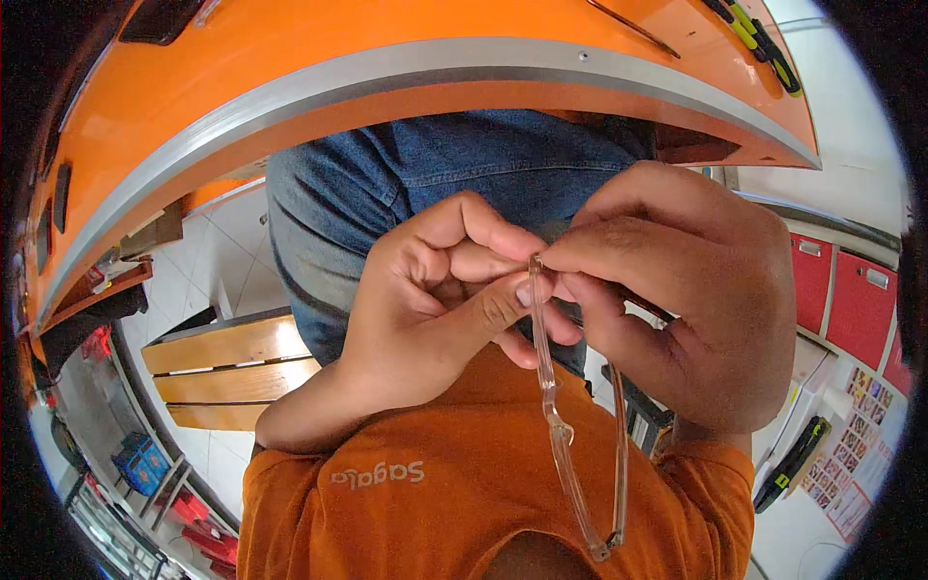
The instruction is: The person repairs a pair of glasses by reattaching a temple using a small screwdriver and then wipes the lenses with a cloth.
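Note:
A pair of eyeglasses (556,425) with a clear frame is held in front of my orange shirt, its front running down toward my chest. One brownish see-through temple is folded out at the lower hinge and rises toward my right hand. My left hand (416,309) is closed, thumb and fingers pinching the upper end of the frame. At that same corner, the thumb and fingertips of my right hand (696,290) are pressed together by the upper hinge. Fingers cover most of this hinge; whether a small part is between them I cannot make out.
Just beyond my lap is an orange table (367,39) with a metal edge strip (464,60). Black and yellow tools (759,43) and a thin rod (633,27) lie on it. A slatted wooden bench (232,362) stands left, red drawers (851,300) right.

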The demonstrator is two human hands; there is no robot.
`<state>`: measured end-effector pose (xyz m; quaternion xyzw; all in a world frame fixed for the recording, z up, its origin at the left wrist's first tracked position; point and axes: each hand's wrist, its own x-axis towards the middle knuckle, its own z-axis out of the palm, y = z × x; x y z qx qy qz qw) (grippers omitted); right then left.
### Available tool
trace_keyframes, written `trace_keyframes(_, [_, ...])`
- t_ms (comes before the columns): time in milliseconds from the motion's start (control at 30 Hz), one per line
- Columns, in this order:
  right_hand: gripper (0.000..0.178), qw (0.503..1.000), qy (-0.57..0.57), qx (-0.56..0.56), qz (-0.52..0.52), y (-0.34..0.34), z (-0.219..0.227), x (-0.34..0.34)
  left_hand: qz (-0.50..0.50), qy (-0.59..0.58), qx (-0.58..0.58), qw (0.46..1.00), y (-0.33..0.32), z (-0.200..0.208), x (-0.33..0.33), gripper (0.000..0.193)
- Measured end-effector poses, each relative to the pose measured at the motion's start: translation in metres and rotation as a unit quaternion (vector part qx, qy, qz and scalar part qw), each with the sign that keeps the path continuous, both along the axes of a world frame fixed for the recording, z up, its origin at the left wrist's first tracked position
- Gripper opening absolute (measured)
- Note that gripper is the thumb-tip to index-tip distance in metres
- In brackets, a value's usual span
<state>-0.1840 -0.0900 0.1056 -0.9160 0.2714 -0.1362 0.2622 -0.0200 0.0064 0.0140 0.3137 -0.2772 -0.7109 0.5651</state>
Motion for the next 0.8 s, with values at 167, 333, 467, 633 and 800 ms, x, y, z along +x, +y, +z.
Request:
trace_keyframes(167, [0.016, 1.0, 0.001, -0.001, 0.004, -0.0022, -0.0019, -0.0009, 0.001, -0.004, 0.024, 1.0, -0.0014, 0.0049, 0.0001, 0.014])
trace_keyframes(333, [0.015, 1.0, 0.024, 0.008, 0.004, -0.0015, -0.005, 0.0001, 0.013, -0.013, 0.019, 1.0, -0.0007, 0.0024, -0.0027, 0.014])
trace_keyframes(467, [0.014, 0.999, 0.004, 0.037, 0.011, -0.0023, -0.0083, -0.0018, 0.022, -0.046, 0.022, 0.998, -0.0002, -0.0005, -0.0034, 0.013])
trace_keyframes(633, [0.016, 0.996, -0.02, 0.082, -0.024, -0.0002, -0.0089, -0.0027, 0.025, -0.051, 0.036, 0.998, -0.0019, 0.0018, -0.0044, 0.013])
trace_keyframes(800, [0.021, 0.996, -0.024, 0.075, -0.032, 0.0006, -0.0073, -0.004, 0.022, -0.021, 0.034, 0.999, -0.0005, -0.0021, -0.003, 0.016])
